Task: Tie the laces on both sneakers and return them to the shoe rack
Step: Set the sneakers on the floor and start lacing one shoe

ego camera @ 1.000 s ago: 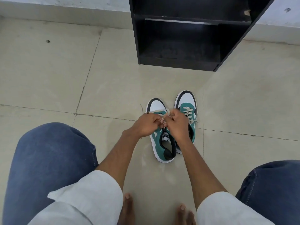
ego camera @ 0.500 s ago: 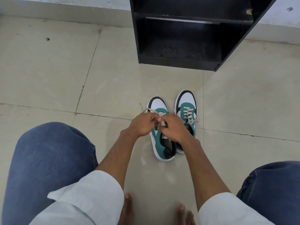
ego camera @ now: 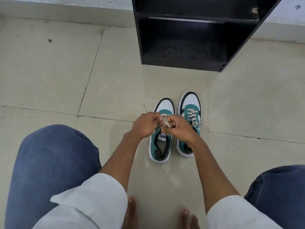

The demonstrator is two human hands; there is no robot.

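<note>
Laces of the left sneaker are pinched between the two hands, which meet directly over its tongue: the left hand is closed on one strand from the left side, the right hand on the other from the right, with the fingertips all but touching. One loose end trails out to the left over the floor. The sneaker is laid with its long axis running straight away from the person, toe pointing to the shoe rack. The right sneaker is set just beside it, parallel, under the right wrist; whether its laces are knotted cannot be told. The rack's bottom shelf is seen ahead and slightly to the right, well apart from both sneakers, so the right hand is judged the nearer for the return.
</note>
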